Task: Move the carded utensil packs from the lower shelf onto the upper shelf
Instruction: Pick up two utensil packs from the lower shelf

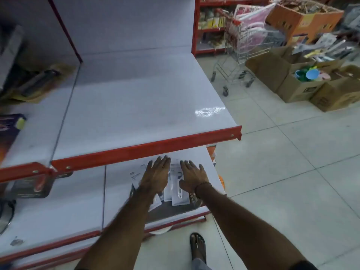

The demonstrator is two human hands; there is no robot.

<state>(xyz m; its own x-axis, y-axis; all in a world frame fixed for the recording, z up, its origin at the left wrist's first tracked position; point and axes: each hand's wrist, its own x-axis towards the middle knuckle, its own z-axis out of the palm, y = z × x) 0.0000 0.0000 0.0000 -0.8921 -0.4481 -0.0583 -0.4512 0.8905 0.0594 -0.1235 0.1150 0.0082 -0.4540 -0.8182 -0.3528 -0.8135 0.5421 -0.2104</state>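
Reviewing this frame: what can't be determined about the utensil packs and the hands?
Head view, the only view:
- Pack count: left hand and right hand cover much of the carded utensil packs.
- Card print: too small, blurred.
- Grip: both hands lie flat, palms down; contact unclear.
- Lower shelf rear: hidden by the upper shelf.

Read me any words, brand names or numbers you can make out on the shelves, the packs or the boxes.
None can be read.
Carded utensil packs on the lower shelf: small dark print, too blurred.
Dark package on the upper shelf: lettering blurred.
Cardboard boxes on the floor: dark label patches, too small.
Orange box: markings unreadable.
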